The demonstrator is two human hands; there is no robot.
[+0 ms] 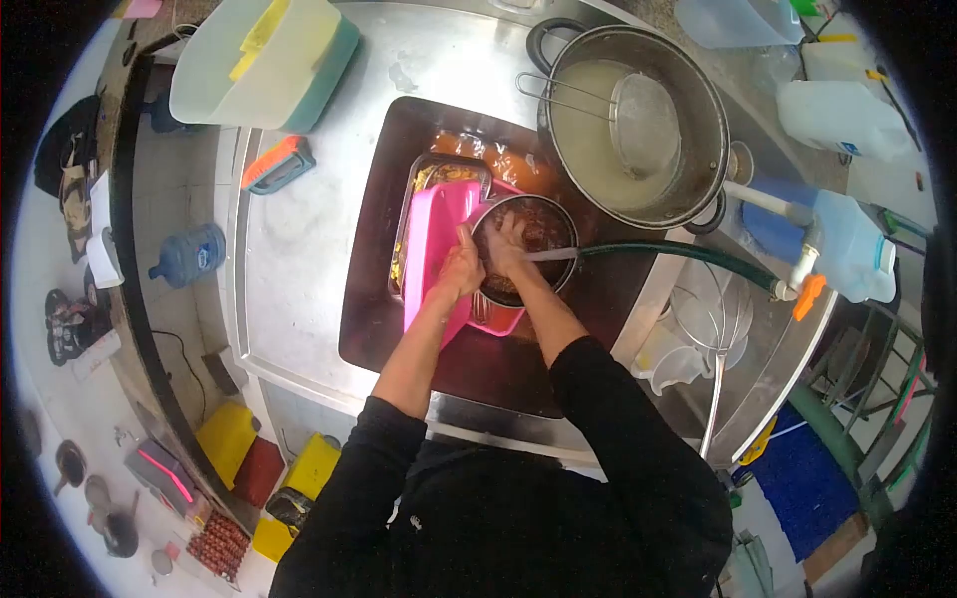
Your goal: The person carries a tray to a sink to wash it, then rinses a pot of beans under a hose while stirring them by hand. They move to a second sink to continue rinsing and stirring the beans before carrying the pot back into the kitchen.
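Note:
A round dark metal pot [571, 221] with reddish-brown liquid inside sits in the sink. My left hand [462, 265] is closed on its left rim, thumb up. Inside the pot, my right hand [506, 245] has its fingers spread, nothing visible in them; the fingertips partly blur into the contents. A green hose [688, 256] with a pale end reaches over the pot's right rim. Beside my left hand stands a tilted pink plastic container [431, 249]. Behind it is a clear rectangular dish [407, 199] with yellowish bits.
On the sink's right edge rests a large pot [713, 130] of cloudy liquid, holding a strainer [643, 125]. An orange-and-grey scrub brush [277, 164] and a pale plastic tub [224, 85] stand left on the steel counter [299, 259]. A long-handled wire skimmer [718, 379] lies right.

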